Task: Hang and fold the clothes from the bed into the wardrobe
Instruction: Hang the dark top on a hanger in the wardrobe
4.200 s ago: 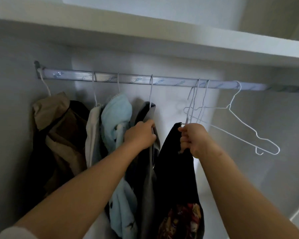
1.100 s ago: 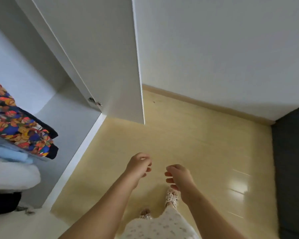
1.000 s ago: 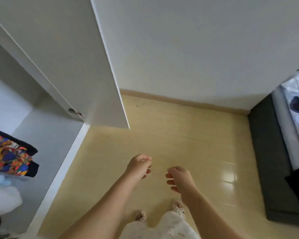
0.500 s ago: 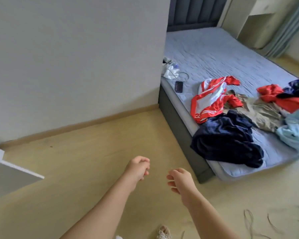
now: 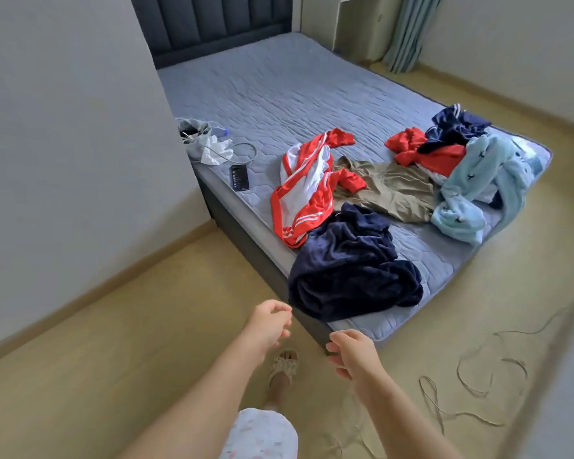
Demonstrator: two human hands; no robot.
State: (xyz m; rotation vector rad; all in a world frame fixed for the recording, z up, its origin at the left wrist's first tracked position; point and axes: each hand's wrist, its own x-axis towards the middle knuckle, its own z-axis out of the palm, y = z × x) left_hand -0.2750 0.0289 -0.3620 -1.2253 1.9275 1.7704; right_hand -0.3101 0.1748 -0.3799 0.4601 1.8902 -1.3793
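Both hands, left hand and right hand, hang loosely curled, holding nothing. The crumpled dark navy fleece garment lies at the near edge of the quilted grey-blue bed, long axis along that edge; best lifted by collar or shoulders, shaken straight before hanging

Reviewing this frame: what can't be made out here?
Head view, the only one:
- Phone screen: too small to read.
- Red garment: partly buried under the navy garment.
- Wardrobe: out of frame.
- Floor wires: blurred; hangers or cable, cannot tell.
- Both hands: empty.
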